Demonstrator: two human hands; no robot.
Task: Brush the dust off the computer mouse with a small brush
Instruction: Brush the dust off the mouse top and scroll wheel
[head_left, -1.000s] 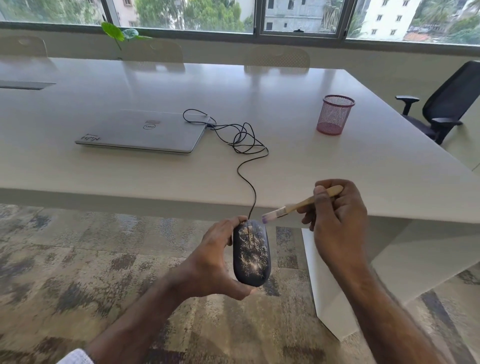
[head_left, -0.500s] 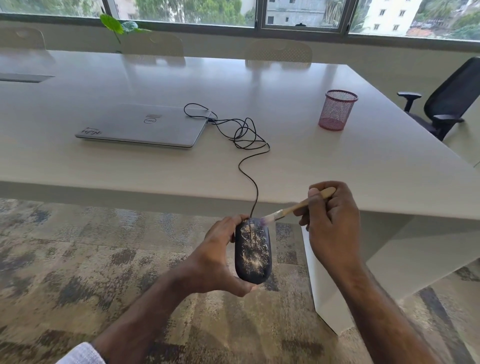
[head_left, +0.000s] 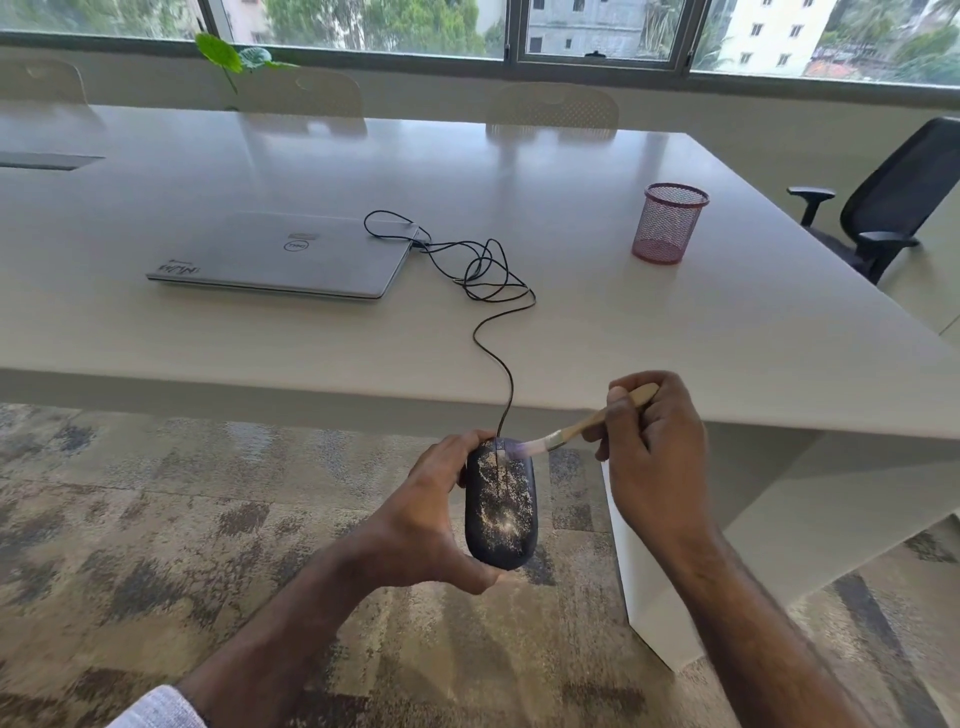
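A dark computer mouse (head_left: 501, 512), speckled with pale dust, is held in the air just in front of the table's near edge. My left hand (head_left: 426, 519) grips it from the left, thumb under its near end. Its black cable (head_left: 498, 332) runs up over the edge to a tangle beside the laptop. My right hand (head_left: 652, 457) pinches the wooden handle of a small brush (head_left: 582, 428). The pale bristles touch the far end of the mouse, near the scroll wheel.
A closed silver laptop (head_left: 280, 257) lies on the white table (head_left: 675, 338). A pink mesh pen cup (head_left: 667, 223) stands at the right. A black office chair (head_left: 888, 208) is beyond the table's right edge. Patterned carpet (head_left: 156, 545) lies below my hands.
The brush has swung down and left, from above the mouse until its bristles touch the mouse's far end. My left hand keeps the mouse nearly still.
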